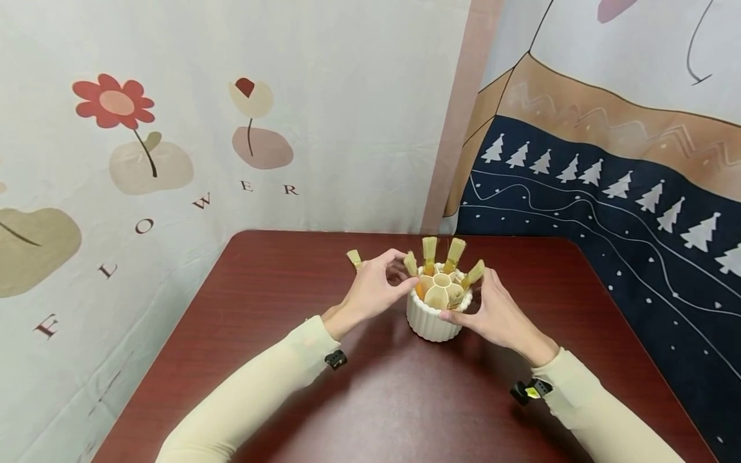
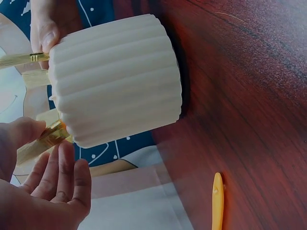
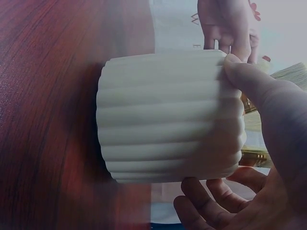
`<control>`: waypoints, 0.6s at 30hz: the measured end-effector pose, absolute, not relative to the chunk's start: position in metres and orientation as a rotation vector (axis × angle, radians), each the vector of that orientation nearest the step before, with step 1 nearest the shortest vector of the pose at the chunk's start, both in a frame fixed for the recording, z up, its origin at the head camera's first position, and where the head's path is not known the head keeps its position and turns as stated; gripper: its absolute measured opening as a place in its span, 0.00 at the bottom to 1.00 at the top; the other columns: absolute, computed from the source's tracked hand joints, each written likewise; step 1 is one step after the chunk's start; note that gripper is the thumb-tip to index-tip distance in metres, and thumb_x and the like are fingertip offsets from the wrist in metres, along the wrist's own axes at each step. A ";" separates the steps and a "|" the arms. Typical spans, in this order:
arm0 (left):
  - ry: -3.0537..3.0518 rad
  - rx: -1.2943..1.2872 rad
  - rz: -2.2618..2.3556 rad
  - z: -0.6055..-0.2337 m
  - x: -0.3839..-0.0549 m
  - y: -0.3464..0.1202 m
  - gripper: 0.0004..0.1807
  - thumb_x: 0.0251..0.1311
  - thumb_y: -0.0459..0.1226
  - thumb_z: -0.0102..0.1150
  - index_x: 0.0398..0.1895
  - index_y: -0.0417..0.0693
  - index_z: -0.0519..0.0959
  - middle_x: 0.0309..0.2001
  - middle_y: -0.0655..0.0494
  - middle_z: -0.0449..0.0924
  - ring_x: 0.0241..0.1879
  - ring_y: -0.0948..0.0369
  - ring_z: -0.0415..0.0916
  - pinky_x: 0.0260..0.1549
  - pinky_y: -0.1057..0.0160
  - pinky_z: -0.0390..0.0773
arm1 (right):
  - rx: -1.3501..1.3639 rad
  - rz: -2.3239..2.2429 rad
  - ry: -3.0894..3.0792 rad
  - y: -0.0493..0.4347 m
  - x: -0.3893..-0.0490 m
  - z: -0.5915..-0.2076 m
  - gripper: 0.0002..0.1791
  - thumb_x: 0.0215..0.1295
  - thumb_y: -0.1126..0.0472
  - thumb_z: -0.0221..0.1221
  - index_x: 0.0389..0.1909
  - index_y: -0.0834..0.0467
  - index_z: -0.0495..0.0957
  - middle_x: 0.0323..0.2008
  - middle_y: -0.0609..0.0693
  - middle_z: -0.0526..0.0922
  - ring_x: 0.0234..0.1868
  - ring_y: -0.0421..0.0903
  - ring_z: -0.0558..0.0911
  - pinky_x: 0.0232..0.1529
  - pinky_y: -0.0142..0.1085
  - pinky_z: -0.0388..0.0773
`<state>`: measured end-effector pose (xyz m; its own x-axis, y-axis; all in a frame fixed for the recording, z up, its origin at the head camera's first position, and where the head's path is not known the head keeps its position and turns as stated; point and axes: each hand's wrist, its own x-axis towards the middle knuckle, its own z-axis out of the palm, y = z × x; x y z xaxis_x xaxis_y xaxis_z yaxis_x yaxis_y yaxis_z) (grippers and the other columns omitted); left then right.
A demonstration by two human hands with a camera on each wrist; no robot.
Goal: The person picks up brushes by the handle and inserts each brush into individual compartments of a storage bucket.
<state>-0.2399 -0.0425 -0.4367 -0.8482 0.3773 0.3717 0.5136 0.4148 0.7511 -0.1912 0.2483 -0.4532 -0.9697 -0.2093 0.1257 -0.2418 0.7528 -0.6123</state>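
A white ribbed round holder (image 1: pixel 433 323) with divided compartments stands upright on the table. Several flat brushes with pale bristles (image 1: pixel 456 251) and brass-coloured ferrules stand in it, bristles up. My left hand (image 1: pixel 373 286) is at the holder's left rim, thumb and fingers pinching a brush (image 2: pixel 53 134) by its ferrule; its handle is inside the holder. With thumb and fingers spread around the right side, my right hand (image 3: pixel 268 120) grips the holder near its rim. Another brush (image 1: pixel 354 258) lies on the table beyond my left hand; its yellow-orange handle (image 2: pixel 218 201) shows in the left wrist view.
The dark red wood-grain table (image 1: pixel 405 411) has rounded far corners. Behind it hangs a pale cloth (image 1: pixel 347 116) with printed flowers and letters. A navy cloth (image 1: pixel 579 212) with printed white trees hangs along the right side.
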 end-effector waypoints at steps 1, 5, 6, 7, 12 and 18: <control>-2.518 -0.800 -1.411 -0.437 -0.240 -0.043 0.19 0.73 0.37 0.80 0.60 0.44 0.85 0.45 0.50 0.98 0.45 0.56 0.97 0.47 0.62 0.89 | 0.371 1.022 -2.896 0.248 -0.191 -0.453 0.59 0.64 0.29 0.82 0.77 0.63 0.64 0.70 0.64 0.74 0.69 0.64 0.80 0.67 0.62 0.85; -2.528 -0.798 -1.409 -0.437 -0.239 -0.043 0.20 0.73 0.38 0.81 0.62 0.44 0.85 0.44 0.50 0.99 0.45 0.56 0.97 0.47 0.58 0.90 | 0.364 1.025 -2.901 0.248 -0.191 -0.453 0.60 0.64 0.29 0.81 0.78 0.64 0.63 0.71 0.65 0.73 0.69 0.64 0.80 0.68 0.63 0.85; -2.533 -0.797 -1.409 -0.437 -0.240 -0.043 0.20 0.73 0.39 0.81 0.62 0.44 0.85 0.44 0.50 0.99 0.46 0.56 0.97 0.47 0.58 0.90 | 0.363 1.025 -2.901 0.247 -0.191 -0.452 0.60 0.64 0.29 0.81 0.78 0.64 0.63 0.71 0.65 0.73 0.69 0.63 0.80 0.68 0.64 0.85; -2.541 -0.795 -1.411 -0.437 -0.239 -0.044 0.20 0.73 0.39 0.81 0.62 0.43 0.85 0.44 0.50 0.99 0.46 0.56 0.97 0.48 0.57 0.91 | 0.361 1.023 -2.903 0.247 -0.191 -0.453 0.60 0.64 0.29 0.81 0.78 0.64 0.63 0.71 0.65 0.73 0.69 0.63 0.80 0.68 0.64 0.85; -2.573 -0.782 -1.410 -0.439 -0.239 -0.045 0.23 0.73 0.39 0.81 0.65 0.44 0.84 0.45 0.50 0.98 0.47 0.56 0.97 0.49 0.59 0.91 | 0.361 1.013 -2.902 0.247 -0.191 -0.453 0.61 0.64 0.29 0.82 0.78 0.65 0.63 0.70 0.65 0.74 0.68 0.62 0.80 0.67 0.63 0.85; -2.594 -0.782 -1.419 -0.439 -0.238 -0.048 0.27 0.73 0.40 0.81 0.70 0.44 0.83 0.49 0.48 0.98 0.50 0.54 0.97 0.53 0.55 0.94 | 0.358 1.019 -2.902 0.247 -0.191 -0.452 0.62 0.64 0.28 0.81 0.79 0.65 0.62 0.70 0.65 0.74 0.69 0.63 0.80 0.68 0.65 0.85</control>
